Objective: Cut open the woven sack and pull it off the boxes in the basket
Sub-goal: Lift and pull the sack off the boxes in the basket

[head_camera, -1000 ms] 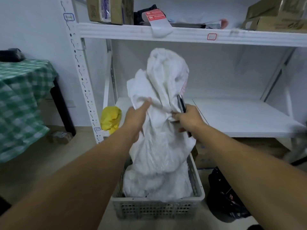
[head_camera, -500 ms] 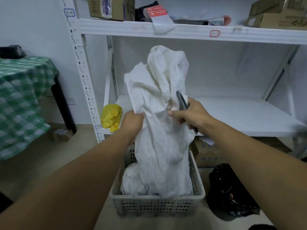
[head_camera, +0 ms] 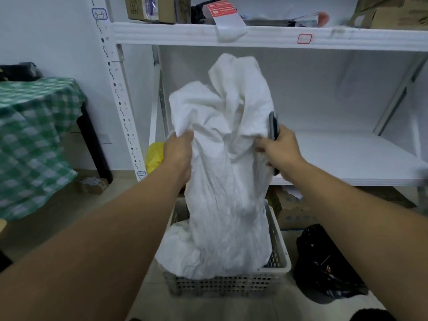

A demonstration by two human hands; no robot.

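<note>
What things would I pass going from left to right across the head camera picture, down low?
Green checked tablecloth → small cardboard box on the floor → yellow plastic bag → left hand → white woven sack → right hand → black plastic bag.

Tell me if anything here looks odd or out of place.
One thing: the right hand holds a dark cutter while also pinching the sack. Above, a white label droops over the top shelf edge.
</note>
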